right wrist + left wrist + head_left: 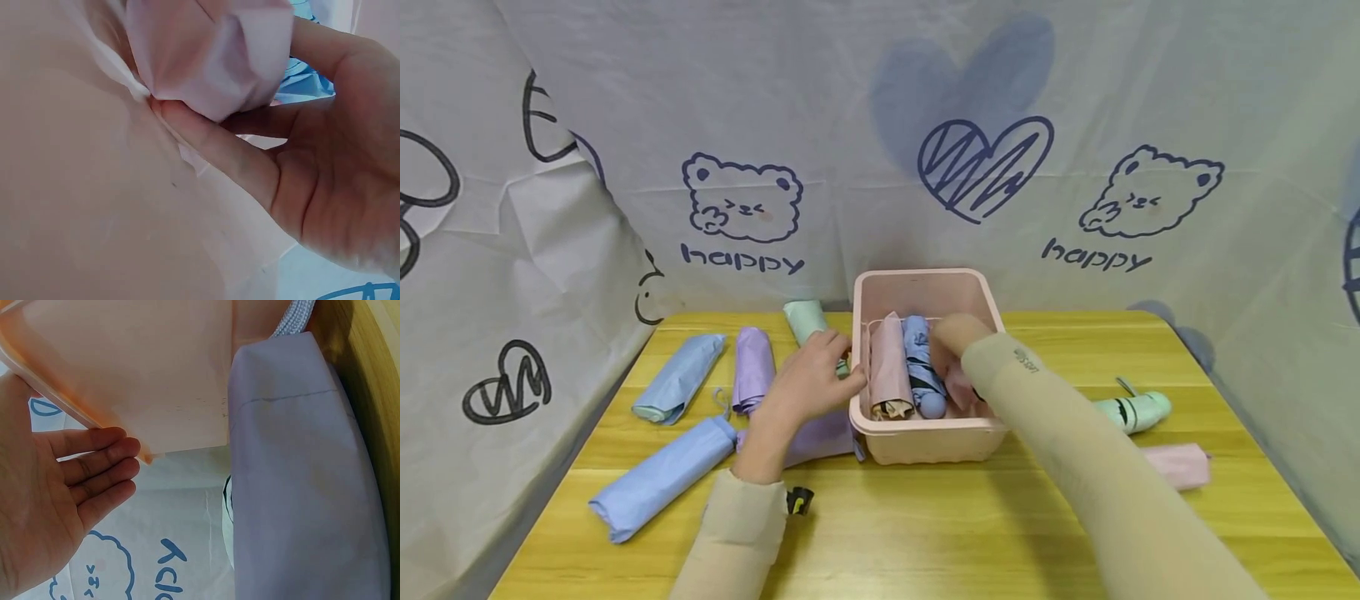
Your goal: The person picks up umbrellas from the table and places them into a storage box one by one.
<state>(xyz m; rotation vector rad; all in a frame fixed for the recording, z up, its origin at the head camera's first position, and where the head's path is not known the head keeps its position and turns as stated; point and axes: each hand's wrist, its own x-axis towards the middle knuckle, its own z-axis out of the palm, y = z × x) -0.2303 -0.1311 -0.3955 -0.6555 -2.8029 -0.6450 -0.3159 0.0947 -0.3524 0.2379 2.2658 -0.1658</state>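
Observation:
A pink plastic bin (925, 442) holds a pink folded umbrella (890, 367) and a blue folded umbrella (917, 358), side by side. My right hand (958, 335) reaches inside, along the bin's right wall, and grips another pink folded umbrella (212, 56) between thumb and fingers. My left hand (816, 375) is at the bin's left rim, its fingers (94, 469) nearly straight against the outside and its thumb mostly hidden behind the rim. Below that hand lies a purple folded umbrella (300, 462), close beside the bin.
On the left of the wooden table (910, 542) are two blue umbrellas, one farther back (681, 375), one nearer (662, 475), and a purple umbrella (752, 367). A green umbrella (805, 321) lies behind my left hand. Right: a green umbrella (1138, 412) and a pink umbrella (1180, 465).

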